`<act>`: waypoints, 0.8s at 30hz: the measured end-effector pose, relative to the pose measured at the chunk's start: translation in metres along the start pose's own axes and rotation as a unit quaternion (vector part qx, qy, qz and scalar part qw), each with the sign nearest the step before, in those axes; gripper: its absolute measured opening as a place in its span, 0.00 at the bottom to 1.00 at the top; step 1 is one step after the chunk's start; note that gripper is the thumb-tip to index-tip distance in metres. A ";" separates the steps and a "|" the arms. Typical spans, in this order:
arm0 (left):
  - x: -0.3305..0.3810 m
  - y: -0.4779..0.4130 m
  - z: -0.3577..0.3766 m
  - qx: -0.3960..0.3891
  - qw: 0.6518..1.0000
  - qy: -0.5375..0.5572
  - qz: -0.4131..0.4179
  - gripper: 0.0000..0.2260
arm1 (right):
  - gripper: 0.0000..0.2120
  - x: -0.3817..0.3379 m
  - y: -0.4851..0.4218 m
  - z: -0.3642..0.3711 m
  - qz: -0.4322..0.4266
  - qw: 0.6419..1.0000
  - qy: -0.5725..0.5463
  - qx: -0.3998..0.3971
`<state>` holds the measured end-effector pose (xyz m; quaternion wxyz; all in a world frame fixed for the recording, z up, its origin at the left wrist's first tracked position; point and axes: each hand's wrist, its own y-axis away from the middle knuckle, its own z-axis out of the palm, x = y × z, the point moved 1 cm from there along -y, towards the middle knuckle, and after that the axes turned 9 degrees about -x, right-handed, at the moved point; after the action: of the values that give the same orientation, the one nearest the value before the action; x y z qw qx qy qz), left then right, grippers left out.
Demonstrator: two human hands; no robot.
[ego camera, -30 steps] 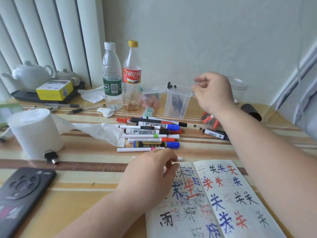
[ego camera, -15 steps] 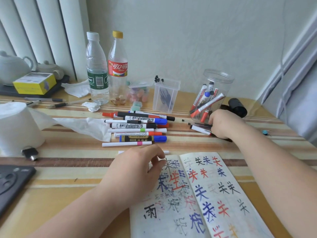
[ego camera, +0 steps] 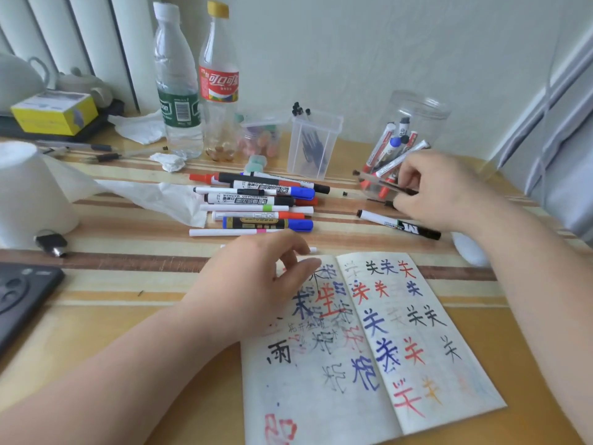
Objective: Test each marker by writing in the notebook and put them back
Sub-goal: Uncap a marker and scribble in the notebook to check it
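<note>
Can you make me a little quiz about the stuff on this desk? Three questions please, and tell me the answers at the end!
1. True or false: the jar is empty.
2. Which hand rests on the notebook? A) left hand B) right hand C) neither
3. Fill in: the cola bottle has a ____ cap.

Key: 1 false, markers stand in it. 2 A; the right hand is up by the jar and seems to pinch a thin dark pen. 3 yellow.
</note>
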<state>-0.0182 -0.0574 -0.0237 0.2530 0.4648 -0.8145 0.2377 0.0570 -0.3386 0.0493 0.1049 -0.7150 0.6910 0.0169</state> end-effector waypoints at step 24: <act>0.018 0.003 0.003 -0.075 0.983 0.005 0.165 0.22 | 0.07 -0.072 0.113 0.048 -0.132 0.727 -0.661 -0.133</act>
<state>-0.0293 -0.0689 -0.0151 0.2484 0.3029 -0.8942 0.2167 -0.0519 -0.2621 0.0000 0.4397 -0.6139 0.3359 0.5629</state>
